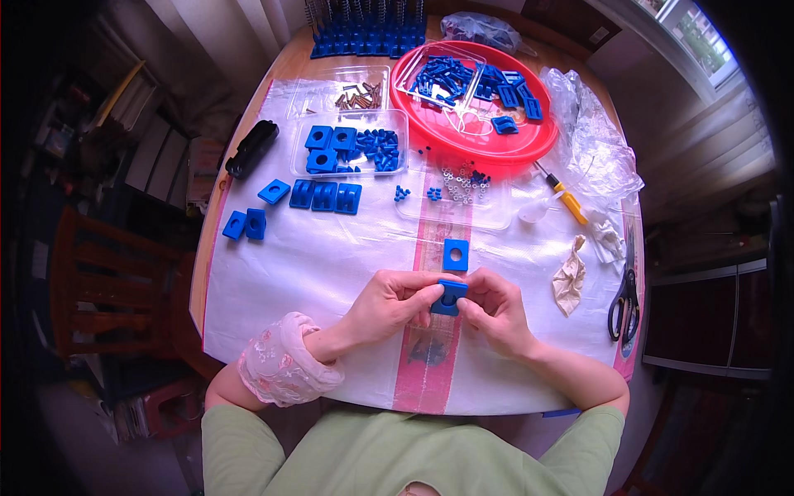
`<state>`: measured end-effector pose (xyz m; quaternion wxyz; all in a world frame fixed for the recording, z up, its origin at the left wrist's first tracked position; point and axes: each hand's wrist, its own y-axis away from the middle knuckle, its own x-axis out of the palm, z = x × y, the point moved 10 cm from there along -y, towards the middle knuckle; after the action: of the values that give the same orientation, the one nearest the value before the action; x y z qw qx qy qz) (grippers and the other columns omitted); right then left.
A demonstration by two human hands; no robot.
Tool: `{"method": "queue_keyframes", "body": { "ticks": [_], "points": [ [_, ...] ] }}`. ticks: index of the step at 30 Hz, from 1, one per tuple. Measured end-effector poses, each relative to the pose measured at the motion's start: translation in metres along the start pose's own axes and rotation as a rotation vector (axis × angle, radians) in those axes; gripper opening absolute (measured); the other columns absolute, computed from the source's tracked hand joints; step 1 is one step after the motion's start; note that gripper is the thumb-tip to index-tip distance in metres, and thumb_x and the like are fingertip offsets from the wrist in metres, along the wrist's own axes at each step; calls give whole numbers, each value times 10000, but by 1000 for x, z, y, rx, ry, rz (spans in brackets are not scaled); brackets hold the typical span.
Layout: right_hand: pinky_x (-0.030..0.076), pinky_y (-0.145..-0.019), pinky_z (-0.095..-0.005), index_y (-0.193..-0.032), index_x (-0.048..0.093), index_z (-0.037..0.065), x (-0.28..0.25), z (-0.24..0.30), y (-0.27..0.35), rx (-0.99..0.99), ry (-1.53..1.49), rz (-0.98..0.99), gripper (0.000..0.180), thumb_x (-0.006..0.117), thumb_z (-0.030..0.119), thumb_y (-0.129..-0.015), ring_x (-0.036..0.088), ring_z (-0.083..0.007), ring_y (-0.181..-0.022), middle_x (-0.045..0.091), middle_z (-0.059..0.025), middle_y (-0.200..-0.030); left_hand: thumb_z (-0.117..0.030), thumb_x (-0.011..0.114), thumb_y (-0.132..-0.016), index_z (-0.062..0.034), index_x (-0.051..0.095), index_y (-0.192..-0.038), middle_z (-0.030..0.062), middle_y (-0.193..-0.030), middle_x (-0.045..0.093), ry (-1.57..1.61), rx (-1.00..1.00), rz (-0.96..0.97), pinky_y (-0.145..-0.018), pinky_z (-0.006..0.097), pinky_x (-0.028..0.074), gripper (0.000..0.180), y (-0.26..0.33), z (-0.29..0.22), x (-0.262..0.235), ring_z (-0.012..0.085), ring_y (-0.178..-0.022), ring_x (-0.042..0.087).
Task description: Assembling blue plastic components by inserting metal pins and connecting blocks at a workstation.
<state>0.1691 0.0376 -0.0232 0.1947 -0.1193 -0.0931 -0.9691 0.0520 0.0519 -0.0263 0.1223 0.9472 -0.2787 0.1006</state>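
Note:
Between my two hands, over the pink stripe of the table cover, I hold a blue plastic block (449, 296). My left hand (387, 304) pinches its left side between thumb and fingers. From the right, my right hand (498, 312) grips the same block, its thumb at the lower right edge. Just beyond it, a square blue piece with a round hole (456, 255) lies flat on the cover. Whether a smaller part sits in the held block, I cannot make out.
Blue blocks (325, 197) lie at left, near a clear box (404, 157) of blue parts. Behind are a box of brass-coloured pins (361, 96) and a red tray (542, 149). A yellow-handled screwdriver (571, 204), crumpled tissue (569, 281) and scissors (624, 310) lie at right.

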Motion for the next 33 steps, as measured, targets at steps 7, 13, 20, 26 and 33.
{"method": "queue_keyframes", "body": {
  "ticks": [7,13,20,26,33],
  "points": [
    [478,-783,-244,-1020,555,-15,-3,-1,1,4,8,-12,108,584,24,-924,564,-52,-884,610,-22,-956,-138,563,-974,-83,665,-1213,-33,-817,648,-23,13,-11,-568,176,457,265,1,-3,1,4,-623,527],
    [458,-713,-231,-985,566,-15,-8,-7,1,-8,-5,-36,77,578,50,-945,539,-45,-827,592,-5,-898,-113,570,-965,-76,666,-1210,-46,-816,648,-23,4,-16,-574,172,447,265,2,2,1,-4,-632,512],
    [455,-710,-223,-979,567,-15,-6,-5,1,1,28,-38,71,566,51,-953,539,-40,-820,593,-1,-884,-121,575,-964,-66,660,-1214,-38,-825,653,-23,23,-1,-576,174,453,270,2,-1,2,-3,-641,528],
    [458,-700,-225,-967,565,-12,-6,-5,0,3,27,-49,52,563,37,-950,536,-36,-802,593,-1,-879,-97,568,-957,-69,648,-1232,-35,-833,656,-9,33,1,-574,177,459,287,2,-2,3,-2,-647,540],
    [437,-625,-212,-959,565,-8,-6,-3,0,-8,21,-57,59,550,49,-958,521,-29,-734,588,3,-849,-97,571,-951,-39,612,-1263,33,-920,701,-2,-22,57,-605,204,505,320,3,0,5,38,-665,596]
  ]
}}
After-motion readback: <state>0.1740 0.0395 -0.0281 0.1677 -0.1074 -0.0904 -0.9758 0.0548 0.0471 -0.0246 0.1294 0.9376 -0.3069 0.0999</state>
